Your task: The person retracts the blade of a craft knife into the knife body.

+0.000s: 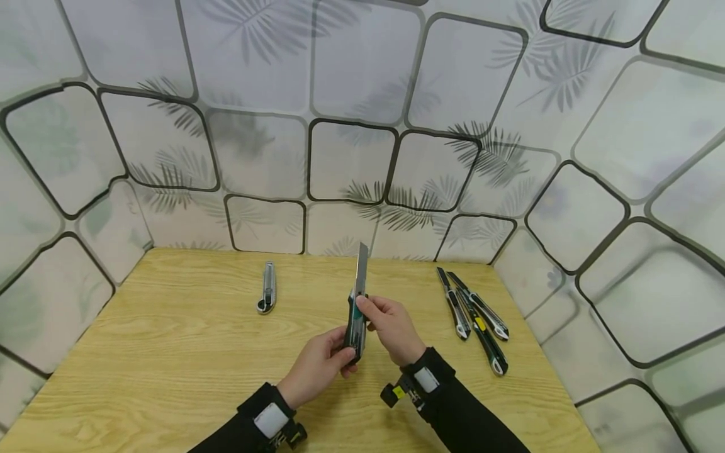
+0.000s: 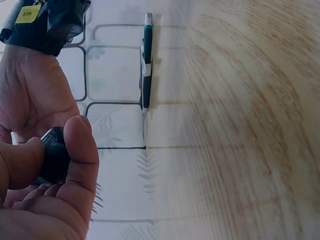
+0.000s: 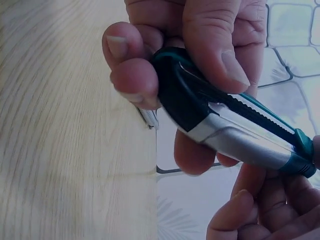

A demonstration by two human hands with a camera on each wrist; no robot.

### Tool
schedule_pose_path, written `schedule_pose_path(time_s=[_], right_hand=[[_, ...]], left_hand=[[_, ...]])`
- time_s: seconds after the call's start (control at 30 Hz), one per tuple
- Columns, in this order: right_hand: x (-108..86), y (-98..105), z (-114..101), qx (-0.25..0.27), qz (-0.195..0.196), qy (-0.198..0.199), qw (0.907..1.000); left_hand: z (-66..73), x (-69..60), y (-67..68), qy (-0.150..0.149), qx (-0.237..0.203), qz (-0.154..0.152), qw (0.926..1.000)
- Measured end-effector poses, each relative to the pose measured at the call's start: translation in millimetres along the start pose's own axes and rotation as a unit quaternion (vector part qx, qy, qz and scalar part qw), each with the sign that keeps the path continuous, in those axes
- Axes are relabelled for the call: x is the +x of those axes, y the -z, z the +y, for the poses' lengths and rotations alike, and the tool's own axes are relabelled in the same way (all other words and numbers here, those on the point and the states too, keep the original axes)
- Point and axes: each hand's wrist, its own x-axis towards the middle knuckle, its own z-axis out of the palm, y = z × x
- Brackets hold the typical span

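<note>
Leaf-patterned walls (image 1: 351,157) stand around the far and side edges of a wooden table (image 1: 170,352). Before me, a knife (image 1: 355,327) is held up over the wood near the middle, its blade (image 1: 361,267) out and pointing to twelve o'clock. The left hand (image 1: 320,365) grips the lower end, thumb on one face and fingers curled behind; the right hand (image 1: 393,327) pinches the upper body, thumb close below the blade. I'd judge the step in hand to be setting or checking the blade; the next move seems to call for a firm lower grip and a light thumb kept off the cutting edge.

From the held knife, a silver cutter (image 1: 269,286) lies well apart between nine and ten, and three knives (image 1: 480,324) lie grouped at three, near the right edge, where sideways reach looks tightest. At twelve, the far edge meets the wall. Bare wood spreads widest toward eight, probably the easiest room for turning.
</note>
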Motion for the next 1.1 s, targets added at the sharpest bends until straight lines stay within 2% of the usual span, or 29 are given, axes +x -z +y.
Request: schedule_pose_path(time_s=[0.27,0.43,0.73,0.93,1.0,1.1], right_hand=[[-1.1,2,1,0.014,-0.022,-0.007,0.9996],[-3.4,2,1,0.048,-0.048,-0.006,0.9977],[-9.1,1,11,0.070,-0.122,-0.010,0.9899],[-9.1,1,18,0.070,-0.164,-0.002,0.9840],[-9.2,0,21,0.067,-0.167,0.000,0.9837],[-10.4,-2,25,0.069,-0.147,-0.012,0.9867]], left_hand=[[1.8,0.9,-1.0,-0.004,-0.013,-0.006,0.9999],[4.2,2.6,-1.8,-0.007,-0.027,-0.009,0.9996],[5.2,4.9,3.3,-0.003,-0.030,0.009,0.9995],[-0.1,4.3,6.4,-0.001,-0.014,0.017,0.9997],[-2.7,4.3,6.4,0.000,-0.003,0.021,0.9998],[-6.2,4.5,3.9,-0.010,0.070,0.048,0.9963]])
